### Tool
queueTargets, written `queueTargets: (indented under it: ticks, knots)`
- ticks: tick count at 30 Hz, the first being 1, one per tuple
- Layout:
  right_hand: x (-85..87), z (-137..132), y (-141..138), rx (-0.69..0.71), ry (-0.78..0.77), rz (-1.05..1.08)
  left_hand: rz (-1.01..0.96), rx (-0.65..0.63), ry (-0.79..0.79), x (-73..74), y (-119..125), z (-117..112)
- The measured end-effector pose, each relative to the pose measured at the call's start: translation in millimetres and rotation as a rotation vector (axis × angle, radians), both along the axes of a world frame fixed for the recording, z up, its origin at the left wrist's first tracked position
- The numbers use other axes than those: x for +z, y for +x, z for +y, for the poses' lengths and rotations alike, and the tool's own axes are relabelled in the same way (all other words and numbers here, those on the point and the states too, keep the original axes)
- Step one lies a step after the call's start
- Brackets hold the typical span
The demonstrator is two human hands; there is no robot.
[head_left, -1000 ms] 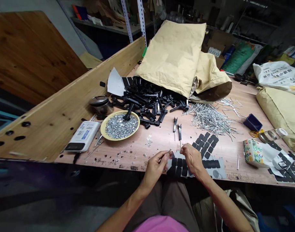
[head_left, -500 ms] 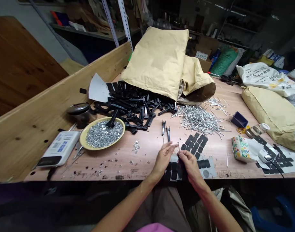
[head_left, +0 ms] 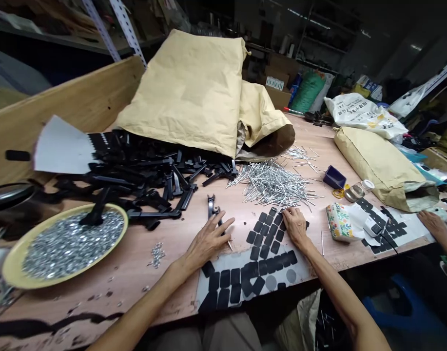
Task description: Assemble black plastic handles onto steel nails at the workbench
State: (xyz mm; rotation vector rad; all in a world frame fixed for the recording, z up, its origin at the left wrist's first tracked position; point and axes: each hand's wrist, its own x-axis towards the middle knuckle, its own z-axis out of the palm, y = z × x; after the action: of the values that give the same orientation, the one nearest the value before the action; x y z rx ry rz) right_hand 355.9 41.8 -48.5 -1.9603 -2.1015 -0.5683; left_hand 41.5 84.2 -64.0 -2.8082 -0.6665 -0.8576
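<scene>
My left hand has its fingers spread and reaches over the table beside two black plastic clips, partly hidden behind the fingers. A thin metal pin shows just below the fingertips. My right hand rests at the upper right of the rows of black pads, fingers bent and bunched downward; whatever lies under the fingertips is hidden. Just beyond them lies a heap of metal pins. More black pads stick to a grey backing sheet at the table edge.
A yellow bowl of small metal pieces stands at left. Behind it lie piled black plastic parts under a large paper sack. At right are a flowered box, a purple tray and another person's hand.
My hands have moved apart: the left spread toward the clips, the right over to the pads near the pins. The pin held between them before is no longer visible there. The view has swung right and closer.
</scene>
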Motion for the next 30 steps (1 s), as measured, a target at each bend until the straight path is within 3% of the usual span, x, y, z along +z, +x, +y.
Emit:
queueTargets:
  ticks: [5,10,14,15,18,19,21,23,24,27,30]
  knots:
    - [-8.6,-11,-2,0.148,0.041,-0.063,-0.075,-0.048,0.010,3.3,1,0]
    - [-16.5,-33,-20,0.505,-0.012,-0.054,-0.183,-0.098,-0.043,32.3,13,-14]
    - [-3.3,-27,-16,0.287,-0.005,0.000,-0.315,-0.115,-0.067,55.3,22,-27]
    - [-1.4,-27,-15,0.316,-0.029,-0.006,-0.350,-0.109,-0.100,59.6,22,-31]
    - [-1.8,-33,-16,0.583,-0.144,-0.017,-0.479,-0.059,-0.202,70.9,18,-43]
    - [-2.2,-34,-17,0.596,-0.167,0.004,-0.518,-0.022,-0.239,74.4,17,-48]
    - [-1.0,-31,-16,0.429,-0.185,0.069,-0.577,0.088,-0.360,81.3,18,-59]
    - [2.9,-26,-15,0.208,-0.207,0.102,-0.620,0.235,-0.555,87.6,20,-69]
    - [5.3,-24,-14,0.163,-0.233,0.093,-0.640,0.311,-0.667,90.2,21,-74]
    - [11.0,-23,-16,0.209,-0.318,0.037,-0.709,0.470,-0.957,94.8,21,-84]
    - [13.2,-26,-19,0.242,-0.330,0.032,-0.765,0.512,-1.096,95.2,16,-92]
